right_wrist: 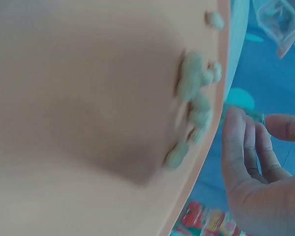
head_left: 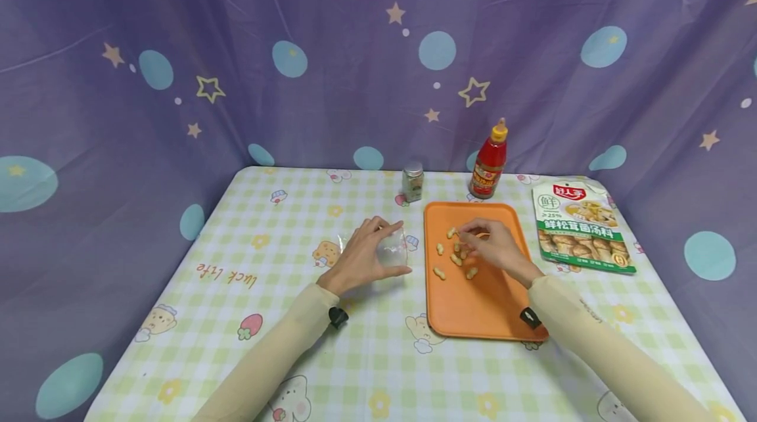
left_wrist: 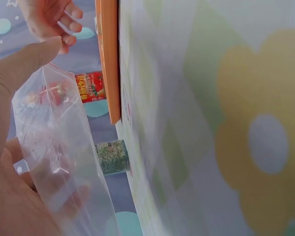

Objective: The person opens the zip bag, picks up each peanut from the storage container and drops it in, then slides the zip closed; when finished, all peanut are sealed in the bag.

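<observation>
My left hand (head_left: 362, 256) holds a clear plastic bag (left_wrist: 64, 147) above the tablecloth, left of the orange tray (head_left: 473, 310). Its thumb is at the bag's rim and the other fingers, spread apart from it, show through the film. Several unshelled peanuts (head_left: 456, 259) lie scattered on the far half of the tray. Over them hovers my right hand (head_left: 498, 248), fingers bent. A gap shows between its thumb and fingers (right_wrist: 233, 132) in the right wrist view, and I see nothing held there.
A small spice jar (head_left: 412, 184) stands behind the tray's left corner. Farther right is a red sauce bottle (head_left: 488, 165) with a yellow cap. A green and white food pouch (head_left: 582, 228) lies right of the tray. Purple curtains (head_left: 355, 47) enclose the table's back and sides.
</observation>
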`<state>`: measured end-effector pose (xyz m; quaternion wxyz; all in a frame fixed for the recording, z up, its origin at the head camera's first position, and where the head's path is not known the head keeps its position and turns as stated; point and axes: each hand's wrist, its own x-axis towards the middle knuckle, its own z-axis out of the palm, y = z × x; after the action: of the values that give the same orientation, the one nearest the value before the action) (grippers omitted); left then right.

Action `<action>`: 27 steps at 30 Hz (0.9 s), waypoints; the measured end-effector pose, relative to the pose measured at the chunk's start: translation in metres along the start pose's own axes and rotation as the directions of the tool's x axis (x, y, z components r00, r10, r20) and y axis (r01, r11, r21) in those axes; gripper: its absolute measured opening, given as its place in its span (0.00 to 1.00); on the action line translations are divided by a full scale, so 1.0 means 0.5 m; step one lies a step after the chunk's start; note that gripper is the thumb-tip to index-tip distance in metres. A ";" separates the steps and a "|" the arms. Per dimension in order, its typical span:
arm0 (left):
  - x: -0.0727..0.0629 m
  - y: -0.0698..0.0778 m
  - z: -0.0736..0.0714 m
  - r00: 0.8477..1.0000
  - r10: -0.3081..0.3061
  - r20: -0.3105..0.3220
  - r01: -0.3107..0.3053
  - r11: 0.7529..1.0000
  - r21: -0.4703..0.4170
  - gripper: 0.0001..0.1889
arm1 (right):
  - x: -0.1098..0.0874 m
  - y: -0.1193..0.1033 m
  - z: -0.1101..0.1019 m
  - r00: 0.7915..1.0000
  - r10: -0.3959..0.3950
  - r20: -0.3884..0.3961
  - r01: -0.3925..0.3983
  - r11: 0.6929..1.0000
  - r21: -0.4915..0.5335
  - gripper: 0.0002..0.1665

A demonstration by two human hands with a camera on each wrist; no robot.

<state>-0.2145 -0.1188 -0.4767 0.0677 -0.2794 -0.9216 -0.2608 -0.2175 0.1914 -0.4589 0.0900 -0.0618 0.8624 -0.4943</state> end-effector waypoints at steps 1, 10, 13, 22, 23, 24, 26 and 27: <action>0.000 0.000 0.000 1.000 0.000 0.000 0.000 1.000 0.004 0.51 | -0.001 0.004 -0.007 1.000 -0.005 -0.003 0.005 1.000 -0.014 0.19; 0.001 -0.001 0.001 1.000 0.020 -0.006 -0.020 1.000 0.010 0.52 | -0.008 0.042 -0.050 0.999 -0.029 -0.024 0.025 0.984 -0.174 0.16; 0.000 0.001 0.000 1.000 0.023 -0.006 -0.023 1.000 0.003 0.52 | -0.006 0.052 -0.056 0.999 -0.043 -0.024 0.037 0.977 -0.210 0.15; 0.000 0.008 -0.004 1.000 0.027 0.001 -0.027 1.000 -0.012 0.51 | 0.005 0.071 -0.056 1.000 -0.026 0.017 0.030 0.965 -0.261 0.09; 0.000 0.008 -0.004 1.000 0.024 0.006 -0.024 1.000 -0.013 0.51 | 0.006 0.072 -0.055 0.999 -0.027 0.021 0.031 0.965 -0.260 0.09; 0.001 0.007 -0.005 1.000 0.023 0.009 -0.023 1.000 -0.014 0.51 | 0.006 0.074 -0.054 0.999 -0.024 0.027 0.030 0.967 -0.255 0.09; 0.001 0.006 -0.005 1.000 0.020 0.014 -0.019 1.000 -0.014 0.51 | 0.007 0.077 -0.050 0.999 -0.024 0.035 0.032 0.970 -0.242 0.09; 0.001 0.006 -0.004 1.000 0.019 0.014 -0.019 1.000 -0.015 0.51 | 0.007 0.079 -0.049 0.999 -0.023 0.037 0.031 0.971 -0.236 0.09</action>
<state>-0.2132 -0.1178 -0.4734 0.0614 -0.2906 -0.9173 -0.2652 -0.2269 0.2310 -0.4813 0.0900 -0.0924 0.9126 -0.3880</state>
